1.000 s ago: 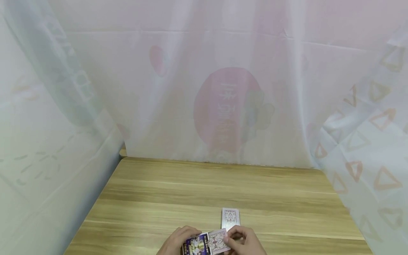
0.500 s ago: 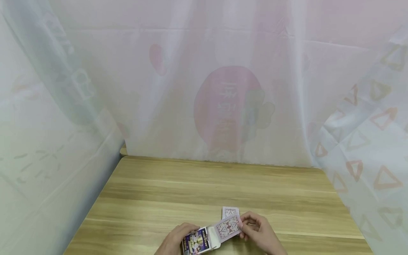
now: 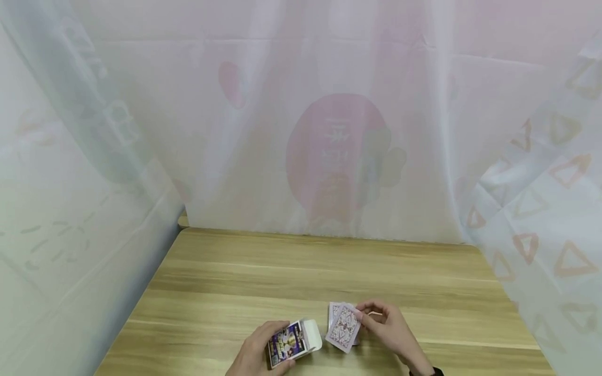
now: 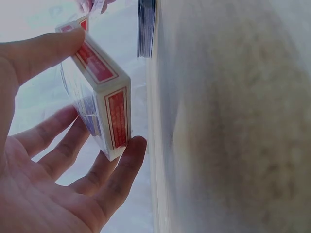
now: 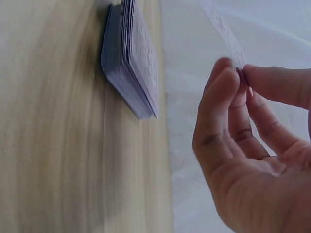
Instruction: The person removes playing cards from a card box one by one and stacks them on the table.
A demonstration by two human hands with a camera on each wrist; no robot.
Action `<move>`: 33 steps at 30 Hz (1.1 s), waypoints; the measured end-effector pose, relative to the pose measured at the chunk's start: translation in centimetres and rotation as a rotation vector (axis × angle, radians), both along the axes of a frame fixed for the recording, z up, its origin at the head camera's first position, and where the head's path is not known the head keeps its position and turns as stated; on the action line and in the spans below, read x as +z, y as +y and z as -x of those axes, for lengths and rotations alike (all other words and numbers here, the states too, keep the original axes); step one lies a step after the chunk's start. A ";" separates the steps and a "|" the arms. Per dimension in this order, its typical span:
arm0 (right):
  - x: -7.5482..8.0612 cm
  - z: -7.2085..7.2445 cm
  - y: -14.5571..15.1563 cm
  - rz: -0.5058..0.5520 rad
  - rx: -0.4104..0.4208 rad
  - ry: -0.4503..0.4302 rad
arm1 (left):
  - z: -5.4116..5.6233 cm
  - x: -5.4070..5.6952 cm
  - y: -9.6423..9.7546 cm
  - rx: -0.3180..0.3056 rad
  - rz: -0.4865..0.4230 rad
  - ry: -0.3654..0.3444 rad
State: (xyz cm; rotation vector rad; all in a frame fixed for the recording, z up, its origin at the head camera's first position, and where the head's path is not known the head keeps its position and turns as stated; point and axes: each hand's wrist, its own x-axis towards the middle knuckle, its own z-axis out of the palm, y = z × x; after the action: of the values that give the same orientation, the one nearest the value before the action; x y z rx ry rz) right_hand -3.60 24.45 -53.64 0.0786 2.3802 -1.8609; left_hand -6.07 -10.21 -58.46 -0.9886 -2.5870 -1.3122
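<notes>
My left hand [image 3: 254,351] grips a playing-card box [image 3: 288,344] by its edges, thumb on one side and fingers on the other. The box has a purple printed front and a white end flap standing out toward the right; its red-and-white narrow sides [image 4: 117,116] show in the left wrist view. Between thumb and fingertips my right hand [image 3: 386,325] pinches a playing card [image 3: 344,328] by its corner, patterned back up. Beneath that card lies a stack of cards [image 5: 129,63], partly covered in the head view. The right wrist view shows the held card raised off the stack.
The wood-grain table [image 3: 244,271] extends ahead of both hands. A pale printed curtain [image 3: 244,172] hangs at its far edge, with similar sheets on the left [image 3: 84,250] and right [image 3: 531,219].
My right hand has drawn the card out of the box, moving right and away until it is over the stack. The left hand still holds the box, now with its flap end exposed.
</notes>
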 end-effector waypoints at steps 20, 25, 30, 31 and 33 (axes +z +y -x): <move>-2.6 4.5 0.8 -0.149 0.007 -0.008 | 0.1 -0.3 -0.1 -0.007 0.002 0.026; -2.7 4.8 0.5 -0.161 0.040 0.019 | 0.1 -0.3 0.0 -0.004 -0.001 0.040; -3.1 4.9 0.2 -0.251 0.043 0.073 | 0.0 0.1 0.0 -0.019 0.016 -0.026; -3.2 4.9 0.1 -0.267 0.041 0.084 | 0.0 0.2 0.0 -0.023 0.023 -0.041; -3.4 4.9 0.0 -0.290 0.039 0.102 | 0.0 0.3 0.0 -0.030 0.034 -0.062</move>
State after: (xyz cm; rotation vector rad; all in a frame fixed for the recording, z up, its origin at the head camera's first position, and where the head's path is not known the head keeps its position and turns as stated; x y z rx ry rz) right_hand -8.47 24.46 -57.00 -0.0382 2.6837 -1.5252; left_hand -6.06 -10.24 -58.13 -1.0119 -2.6590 -1.3314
